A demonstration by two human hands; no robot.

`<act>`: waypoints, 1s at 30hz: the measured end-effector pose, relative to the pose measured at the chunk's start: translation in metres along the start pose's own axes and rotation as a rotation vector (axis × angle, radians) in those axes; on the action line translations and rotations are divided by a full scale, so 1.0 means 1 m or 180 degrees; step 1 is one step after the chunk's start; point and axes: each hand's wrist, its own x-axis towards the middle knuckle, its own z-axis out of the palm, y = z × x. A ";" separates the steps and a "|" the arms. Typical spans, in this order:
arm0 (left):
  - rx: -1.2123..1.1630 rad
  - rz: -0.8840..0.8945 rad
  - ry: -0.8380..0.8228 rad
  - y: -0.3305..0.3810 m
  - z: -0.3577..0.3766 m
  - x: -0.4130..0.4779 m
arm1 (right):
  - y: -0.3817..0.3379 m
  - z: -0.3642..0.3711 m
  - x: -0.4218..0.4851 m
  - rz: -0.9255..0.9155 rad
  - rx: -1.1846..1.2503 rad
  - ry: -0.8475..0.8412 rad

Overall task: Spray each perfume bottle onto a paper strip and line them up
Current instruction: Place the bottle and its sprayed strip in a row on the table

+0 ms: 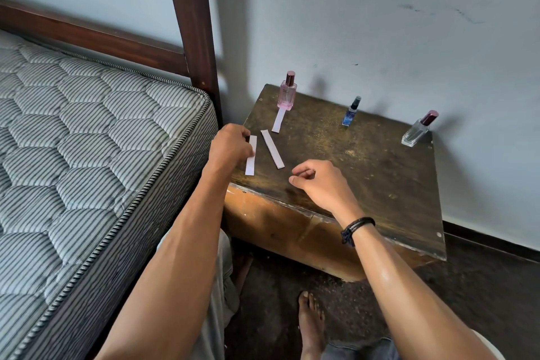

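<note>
A: Start at the fingers. What has the left hand [230,145] got?

B: Its fingers [247,152] are curled down onto the upper part of a pale, flat paper strip [251,161] at the worktop's left edge, pinching or pressing it; I cannot tell which. The right hand [318,181] hangs loosely curled over the near edge, holding nothing.

A: And the worktop?

B: A dark, worn wooden worktop [365,172]. A second pale strip [272,149] lies slanted just beside the first. A third strip [278,120] has its far end at the foot of the tall pink glass bottle [287,93], near the far left corner.

A: Risks?

B: I'd judge the held strip could slide off the left edge. The clear square bottle [416,131] sits close to the right edge; a careless reach could topple it.

A: Counts?

B: 3 strips, 3 bottles, counting the small blue spray bottle [351,113] along the far edge.
</note>
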 end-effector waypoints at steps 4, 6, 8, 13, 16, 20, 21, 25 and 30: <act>0.0287 0.0095 -0.0129 -0.002 -0.001 0.006 | 0.001 0.000 0.001 -0.0009 0.0023 -0.0009; 0.0360 0.0165 -0.0160 -0.003 0.000 0.007 | 0.001 0.001 0.001 -0.0011 0.0019 -0.0015; 0.0373 0.0216 -0.0148 -0.004 0.000 0.008 | 0.001 0.001 0.001 -0.0014 0.0020 -0.0014; 0.0370 0.0307 -0.0122 -0.004 -0.001 0.008 | 0.001 0.002 0.001 -0.0033 0.0016 -0.0001; 0.0065 0.0328 -0.0188 -0.004 -0.001 0.006 | 0.000 0.001 0.001 -0.0042 0.0045 0.0017; -0.0280 0.0251 -0.0391 0.000 -0.004 0.005 | 0.000 -0.001 0.000 -0.0033 0.0202 0.0013; -0.0405 0.0255 -0.0452 0.001 -0.004 0.005 | 0.000 -0.002 0.000 -0.0021 0.0297 0.0024; -0.0995 0.0462 -0.0650 0.009 -0.010 -0.001 | 0.000 -0.008 0.000 0.0003 0.0821 0.0138; -0.1359 0.0846 -0.1149 0.037 0.000 -0.025 | -0.006 -0.018 -0.002 -0.0005 0.1645 0.0482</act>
